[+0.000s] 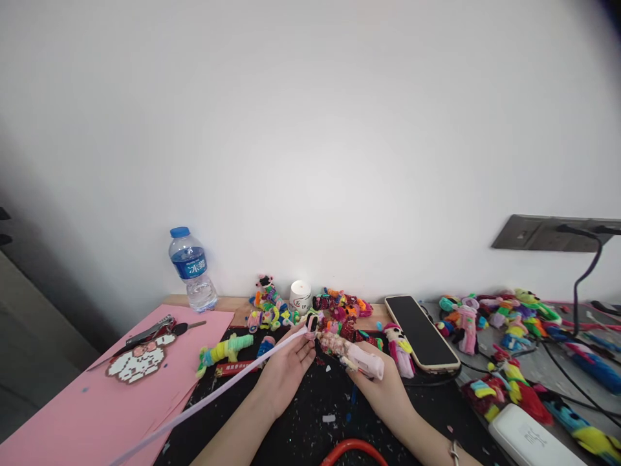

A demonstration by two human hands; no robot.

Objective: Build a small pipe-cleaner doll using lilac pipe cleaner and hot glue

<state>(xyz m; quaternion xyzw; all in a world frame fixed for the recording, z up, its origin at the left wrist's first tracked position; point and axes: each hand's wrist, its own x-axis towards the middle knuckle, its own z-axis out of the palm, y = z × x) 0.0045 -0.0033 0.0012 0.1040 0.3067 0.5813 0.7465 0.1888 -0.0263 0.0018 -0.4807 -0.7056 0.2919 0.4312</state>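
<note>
My left hand (285, 370) pinches the end of a long pale lilac pipe cleaner (213, 395) that runs down to the lower left. My right hand (383, 391) grips a small pink figure (356, 357) with a speckled, glittery wrapped part. The pipe cleaner's end meets the figure's tip near a small pink-and-black piece (312, 323). Both hands hover over a black mat (315, 414) littered with fuzz scraps.
Pink paper sheets (97, 401) lie at left with a beaded panda-like patch (140, 359) and pliers (150, 331). A water bottle (193, 268), a white cup (301, 296), a phone (421, 331), piles of colourful pipe-cleaner figures (504, 317), cables and a white power bank (528, 440) surround the mat.
</note>
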